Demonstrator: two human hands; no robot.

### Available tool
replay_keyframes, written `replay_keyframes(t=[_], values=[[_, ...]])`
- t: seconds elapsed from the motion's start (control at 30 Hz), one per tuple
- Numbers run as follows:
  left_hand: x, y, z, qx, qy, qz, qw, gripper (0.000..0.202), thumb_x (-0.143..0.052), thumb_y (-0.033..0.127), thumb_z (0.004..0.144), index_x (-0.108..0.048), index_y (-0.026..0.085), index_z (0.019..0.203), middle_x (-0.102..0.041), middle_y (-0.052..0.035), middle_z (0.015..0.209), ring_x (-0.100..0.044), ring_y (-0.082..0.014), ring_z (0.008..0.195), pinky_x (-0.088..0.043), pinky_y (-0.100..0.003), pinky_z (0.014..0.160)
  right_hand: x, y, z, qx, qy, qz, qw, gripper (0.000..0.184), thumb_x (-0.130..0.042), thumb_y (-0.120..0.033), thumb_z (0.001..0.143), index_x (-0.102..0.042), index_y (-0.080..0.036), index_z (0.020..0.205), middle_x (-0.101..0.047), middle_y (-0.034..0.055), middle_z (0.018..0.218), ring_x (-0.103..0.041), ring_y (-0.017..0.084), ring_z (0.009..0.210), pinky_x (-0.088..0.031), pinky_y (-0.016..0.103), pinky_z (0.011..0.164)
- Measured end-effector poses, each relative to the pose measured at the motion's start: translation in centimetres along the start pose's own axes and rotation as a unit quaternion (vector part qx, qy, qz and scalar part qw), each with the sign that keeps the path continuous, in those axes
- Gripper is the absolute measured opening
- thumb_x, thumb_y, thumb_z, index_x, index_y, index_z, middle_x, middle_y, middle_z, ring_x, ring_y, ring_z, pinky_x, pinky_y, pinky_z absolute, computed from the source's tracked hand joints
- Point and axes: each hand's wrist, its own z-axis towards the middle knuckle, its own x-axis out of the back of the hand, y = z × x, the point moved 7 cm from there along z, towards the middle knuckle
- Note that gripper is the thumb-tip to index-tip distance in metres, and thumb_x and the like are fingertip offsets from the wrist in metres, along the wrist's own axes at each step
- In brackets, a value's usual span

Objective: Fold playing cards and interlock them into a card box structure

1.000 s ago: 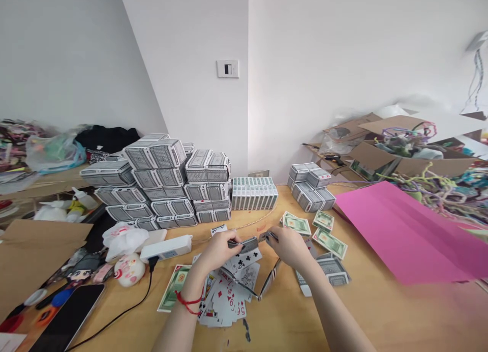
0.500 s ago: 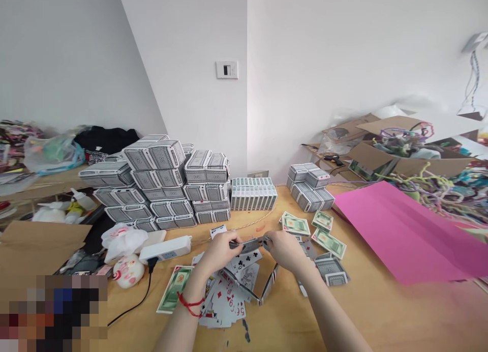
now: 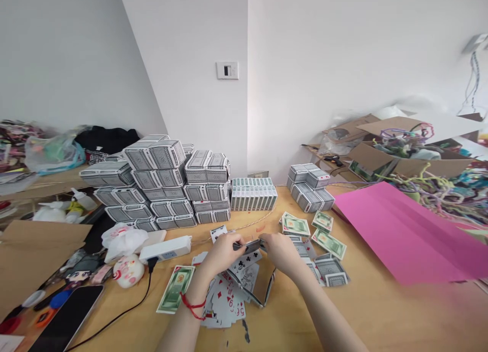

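My left hand (image 3: pixel 226 250) and my right hand (image 3: pixel 280 250) meet at the middle of the table, fingers pinched on a grey-backed playing card (image 3: pixel 251 247) between them. Its ends are hidden by my fingers. Just below stands an angular frame of folded cards (image 3: pixel 262 302), seen edge-on. Loose playing cards (image 3: pixel 224 298) lie face up in a heap under my left forearm. Grey-backed cards (image 3: pixel 331 269) are spread beyond my right wrist. A green card box (image 3: pixel 176 289) lies left of my left arm, and green boxes (image 3: pixel 295 225) lie behind my right hand.
Stacked grey card blocks (image 3: pixel 168 181) rise at the back left, beside a row of card boxes (image 3: pixel 254 193). A smaller stack (image 3: pixel 310 186) is to the right, near a pink sheet (image 3: pixel 412 230). A white power strip (image 3: pixel 165 248) and a phone (image 3: pixel 68 319) lie on the left.
Both hands have shifted slightly, my fingers changing position along the card, which is tilted differently. The folded frame and the loose cards stay almost where they were.
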Motion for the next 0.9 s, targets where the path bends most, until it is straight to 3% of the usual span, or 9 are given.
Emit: replay_keyframes(t=[0.23, 0.33, 0.4, 0.5, 0.57, 0.63, 0.77, 0.9], values=[[-0.5, 0.4, 0.2, -0.009, -0.004, -0.001, 1.0, 0.009, -0.052, 0.021, 0.072, -0.06, 0.02, 0.07, -0.065, -0.0008, 0.077, -0.058, -0.0177, 0.078, -0.042, -0.025, 0.07, -0.4, -0.1, 0.3, -0.005, 0.0, 0.028, 1.0, 0.023, -0.046, -0.018, 0.08, -0.06, -0.019, 0.099, -0.069, 0.0111, 0.084, -0.064, 0.023, 0.081, -0.038, 0.025, 0.062], [-0.3, 0.3, 0.3, -0.012, 0.005, -0.049, 0.999, 0.015, -0.054, 0.024, 0.073, -0.063, 0.022, 0.085, -0.065, -0.002, 0.094, -0.057, -0.0185, 0.092, -0.042, -0.027, 0.082, -0.3, 0.7, 0.3, -0.007, 0.004, 0.064, 0.998, 0.029, -0.045, -0.019, 0.081, -0.058, -0.019, 0.107, -0.069, 0.0105, 0.089, -0.064, 0.022, 0.085, -0.04, 0.026, 0.066], [0.4, -0.4, 0.3, -0.007, 0.019, -0.103, 0.994, 0.024, -0.053, 0.029, 0.075, -0.061, 0.022, 0.098, -0.062, -0.0031, 0.107, -0.054, -0.0186, 0.102, -0.039, -0.029, 0.09, -0.1, 1.5, 0.2, -0.005, 0.004, 0.144, 0.989, 0.037, -0.052, -0.025, 0.078, -0.054, -0.019, 0.114, -0.069, 0.0097, 0.094, -0.063, 0.022, 0.088, -0.043, 0.026, 0.07], [2.2, -2.5, 0.0, 0.027, 0.055, -0.167, 0.984, 0.03, -0.046, 0.033, 0.08, -0.058, 0.021, 0.105, -0.058, -0.0048, 0.116, -0.05, -0.0181, 0.109, -0.036, -0.03, 0.095, 0.6, 2.9, 0.1, -0.001, 0.006, 0.295, 0.955, 0.045, -0.051, -0.036, 0.079, -0.049, -0.017, 0.12, -0.066, 0.0093, 0.104, -0.063, 0.02, 0.089, -0.046, 0.027, 0.075], [2.8, -4.0, -0.4, 0.06, 0.036, -0.179, 0.981, 0.033, -0.047, 0.034, 0.079, -0.057, 0.019, 0.106, -0.059, -0.006, 0.115, -0.052, -0.0186, 0.107, -0.038, -0.03, 0.093, 1.1, 3.6, 0.2, 0.009, 0.023, 0.358, 0.934, 0.041, -0.044, -0.038, 0.083, -0.052, -0.016, 0.118, -0.063, 0.0091, 0.11, -0.06, 0.019, 0.095, -0.045, 0.028, 0.081], [2.4, -4.8, -0.8, 0.084, -0.018, -0.16, 0.983, 0.036, -0.052, 0.034, 0.075, -0.058, 0.018, 0.107, -0.061, -0.006, 0.111, -0.056, -0.0197, 0.101, -0.041, -0.03, 0.088, 1.0, 3.8, 0.4, 0.027, 0.033, 0.398, 0.916, 0.04, -0.04, -0.041, 0.085, -0.056, -0.016, 0.112, -0.062, 0.009, 0.112, -0.057, 0.02, 0.101, -0.043, 0.03, 0.087], [0.6, -4.0, -1.2, 0.078, -0.107, -0.085, 0.988, 0.035, -0.053, 0.024, 0.07, -0.063, 0.021, 0.103, -0.068, -0.0023, 0.096, -0.061, -0.0194, 0.087, -0.043, -0.027, 0.078, -0.8, 2.6, 0.9, 0.082, -0.019, 0.495, 0.865, 0.043, -0.046, -0.043, 0.082, -0.054, -0.015, 0.114, -0.061, 0.0091, 0.113, -0.057, 0.02, 0.102, -0.043, 0.032, 0.088], [-0.2, -2.7, -0.5, 0.07, -0.084, -0.037, 0.993, 0.039, -0.043, 0.015, 0.072, -0.064, 0.022, 0.104, -0.065, -0.0036, 0.106, -0.059, -0.0192, 0.096, -0.041, -0.026, 0.081, -2.5, 1.2, 1.1, 0.107, -0.059, 0.527, 0.841, 0.042, -0.059, -0.043, 0.073, -0.061, -0.014, 0.103, -0.067, 0.0084, 0.097, -0.061, 0.022, 0.092, -0.046, 0.034, 0.082]])
